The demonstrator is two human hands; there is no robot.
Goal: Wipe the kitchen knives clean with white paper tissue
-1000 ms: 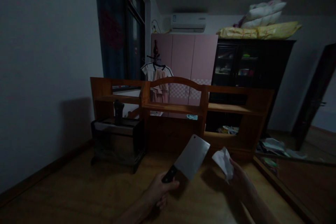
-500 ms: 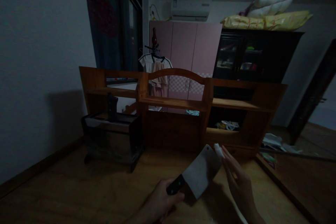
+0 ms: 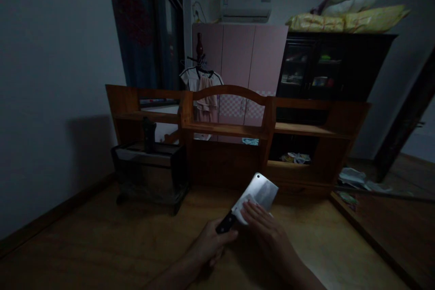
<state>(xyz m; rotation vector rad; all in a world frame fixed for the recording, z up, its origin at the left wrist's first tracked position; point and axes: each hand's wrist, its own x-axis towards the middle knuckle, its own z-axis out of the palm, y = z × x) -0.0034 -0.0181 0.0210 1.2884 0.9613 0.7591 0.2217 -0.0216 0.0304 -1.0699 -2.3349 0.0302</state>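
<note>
A cleaver (image 3: pixel 262 189) with a broad shiny blade and a black riveted handle is held up over the wooden surface, its blade slanting up to the right. My left hand (image 3: pixel 211 241) is closed around the handle. Against the blade, close to the handle end, my right hand (image 3: pixel 267 224) presses a white tissue or cloth (image 3: pixel 242 210) under its fingers. The hand hides part of the blade's lower edge and much of the white piece.
A glossy black box-like case (image 3: pixel 149 170) with a dark upright object (image 3: pixel 148 134) on it stands to the left. Behind runs a wooden shelf unit (image 3: pixel 224 163). A raised wooden edge (image 3: pixel 367 240) borders the right side.
My right hand has moved left with the white piece, from beyond the blade's far edge onto the blade near the handle. The blade has tilted and now catches more light.
</note>
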